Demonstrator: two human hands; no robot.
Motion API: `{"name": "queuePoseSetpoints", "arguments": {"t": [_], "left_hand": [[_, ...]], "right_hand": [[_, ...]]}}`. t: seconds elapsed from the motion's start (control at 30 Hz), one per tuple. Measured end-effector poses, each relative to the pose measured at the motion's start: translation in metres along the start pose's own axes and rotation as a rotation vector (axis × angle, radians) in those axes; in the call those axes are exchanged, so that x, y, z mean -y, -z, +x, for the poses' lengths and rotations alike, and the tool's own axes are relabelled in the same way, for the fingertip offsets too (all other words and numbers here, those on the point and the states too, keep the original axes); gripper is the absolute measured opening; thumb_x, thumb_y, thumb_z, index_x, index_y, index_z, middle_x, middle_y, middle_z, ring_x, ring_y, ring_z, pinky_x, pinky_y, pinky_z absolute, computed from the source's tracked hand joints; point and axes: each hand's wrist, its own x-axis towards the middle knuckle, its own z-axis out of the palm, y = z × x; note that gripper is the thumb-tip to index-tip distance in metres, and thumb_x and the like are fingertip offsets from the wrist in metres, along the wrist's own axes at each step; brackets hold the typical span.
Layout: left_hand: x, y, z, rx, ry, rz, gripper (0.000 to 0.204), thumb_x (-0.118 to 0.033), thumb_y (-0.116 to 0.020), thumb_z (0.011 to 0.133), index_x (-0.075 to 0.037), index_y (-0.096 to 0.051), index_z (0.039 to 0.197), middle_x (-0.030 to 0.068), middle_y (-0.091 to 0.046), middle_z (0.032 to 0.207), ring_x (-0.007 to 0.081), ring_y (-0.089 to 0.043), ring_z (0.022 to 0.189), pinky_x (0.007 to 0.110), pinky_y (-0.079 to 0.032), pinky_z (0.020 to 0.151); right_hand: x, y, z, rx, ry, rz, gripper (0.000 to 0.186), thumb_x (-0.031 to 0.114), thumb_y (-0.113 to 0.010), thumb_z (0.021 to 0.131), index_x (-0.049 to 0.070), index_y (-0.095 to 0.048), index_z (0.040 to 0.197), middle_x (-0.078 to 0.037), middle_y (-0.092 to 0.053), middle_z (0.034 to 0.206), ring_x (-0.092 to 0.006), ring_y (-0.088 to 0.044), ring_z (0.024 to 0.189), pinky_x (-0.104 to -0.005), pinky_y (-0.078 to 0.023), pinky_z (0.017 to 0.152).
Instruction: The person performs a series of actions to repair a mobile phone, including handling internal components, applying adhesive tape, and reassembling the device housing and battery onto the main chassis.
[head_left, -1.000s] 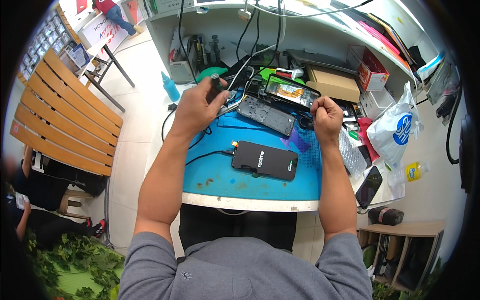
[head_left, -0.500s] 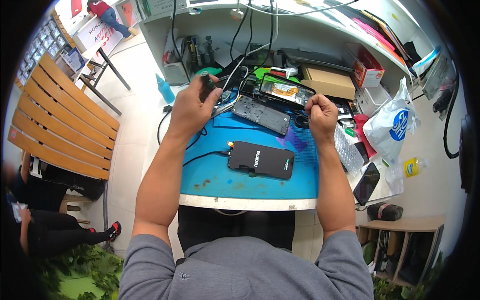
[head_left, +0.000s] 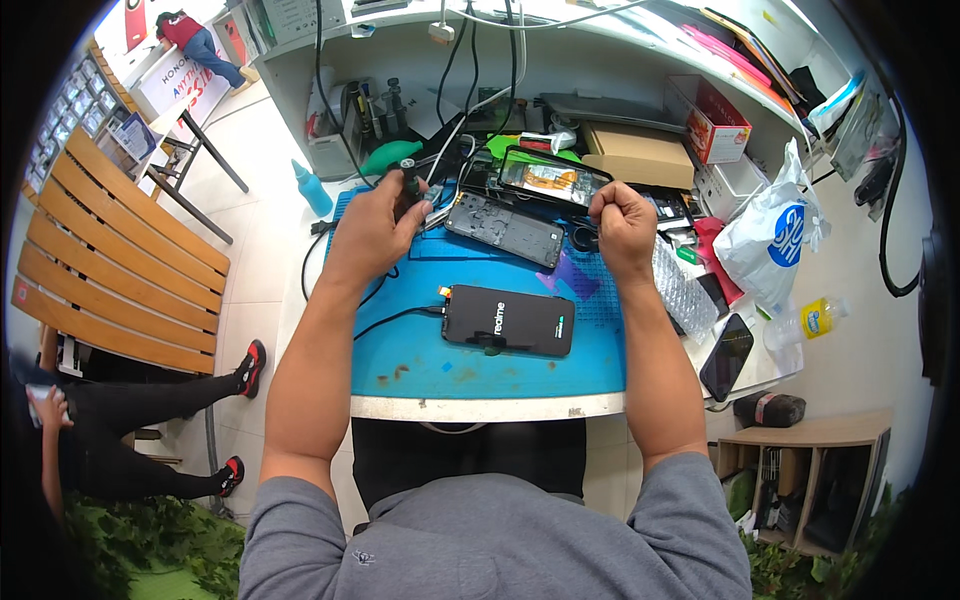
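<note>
My left hand is closed round a dark screwdriver with a round cap, held upright over the back left of the blue repair mat. My right hand is curled shut at the back right; whatever its fingers hold, if anything, is hidden. Beside it lie an opened phone housing with an orange flex part inside and a grey phone frame. Nearer to me, a black phone screen assembly lies on the mat, lit with a logo, a black cable running to its left end.
A blue squeeze bottle and green blower bulb stand at the back left. Cardboard boxes, bubble wrap, a white plastic bag, a plastic bottle and another phone crowd the right. A seated person's legs show at left.
The view has shifted slightly, moving the bench things a little leftward. My left hand still holds the screwdriver, and the right stays curled. The seated person's leg has come further into view.
</note>
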Motion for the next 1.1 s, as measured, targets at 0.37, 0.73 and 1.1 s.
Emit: {"name": "queuePoseSetpoints", "arguments": {"t": [0.37,0.73,1.1], "left_hand": [[-0.01,-0.006,0.001,-0.086,0.062,-0.412,0.045,-0.035,-0.068,0.118,0.0,-0.055,0.145,0.0054,-0.068,0.088,0.0099,-0.065,0.056,0.026,-0.05,0.05],[-0.002,-0.004,0.005,-0.098,0.17,-0.674,0.046,-0.031,-0.068,0.118,-0.004,-0.05,0.151,0.01,-0.072,0.103,0.0227,-0.082,0.079,0.03,-0.067,0.067],[-0.007,-0.006,0.008,-0.018,0.308,-0.933,0.032,-0.022,-0.078,0.112,-0.006,-0.065,0.136,0.0127,-0.079,0.114,0.0257,-0.086,0.1,0.035,-0.071,0.083]], "right_hand": [[0.003,0.002,0.0,-0.003,0.014,-0.051,0.024,-0.008,-0.047,0.09,-0.001,-0.067,0.08,-0.002,-0.064,0.072,-0.0079,-0.055,0.067,-0.0274,-0.043,0.062],[0.001,0.001,0.001,-0.011,0.02,-0.042,0.023,-0.009,-0.047,0.09,-0.001,-0.067,0.08,-0.003,-0.065,0.073,-0.0083,-0.055,0.067,-0.0277,-0.044,0.063],[0.027,-0.017,-0.011,0.117,0.156,-0.13,0.009,0.001,-0.071,0.091,0.001,-0.078,0.098,-0.004,-0.072,0.084,-0.0088,-0.065,0.074,-0.0267,-0.05,0.067]]}}
